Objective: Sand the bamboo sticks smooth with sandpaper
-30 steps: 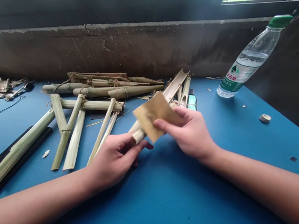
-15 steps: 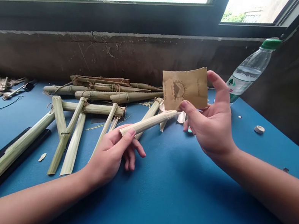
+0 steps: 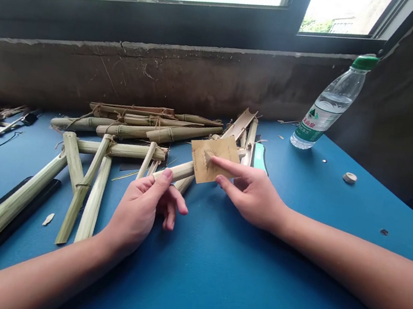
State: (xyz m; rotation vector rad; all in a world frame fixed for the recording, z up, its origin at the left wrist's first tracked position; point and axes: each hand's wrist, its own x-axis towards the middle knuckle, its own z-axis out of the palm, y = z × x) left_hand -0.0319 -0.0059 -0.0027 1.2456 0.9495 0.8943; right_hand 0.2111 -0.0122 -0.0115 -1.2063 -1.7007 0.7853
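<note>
Between its thumb and fingers, my left hand (image 3: 141,207) pinches the near end of a pale split bamboo strip (image 3: 179,171). The strip slants up to the right. Across its far part lies a piece of brown sandpaper (image 3: 211,158), printed side up with a sun-like emblem. My right hand (image 3: 253,192) has its index finger flat on the sandpaper and its thumb at the lower edge, pressing it against the strip. Part of the strip is hidden under the sandpaper.
Bamboo pieces tied into frames (image 3: 123,149) lie at the left, before bundled bamboo lengths (image 3: 155,129). A strip rests on a black phone (image 3: 39,194). A turquoise-handled tool (image 3: 258,157), a water bottle (image 3: 324,108) and a small pale disc (image 3: 350,177) are on the blue table (image 3: 246,289).
My right hand has come down and left with the sandpaper, which now lies over the bamboo strip. Its index finger has moved onto the printed face. My left hand keeps its pinch.
</note>
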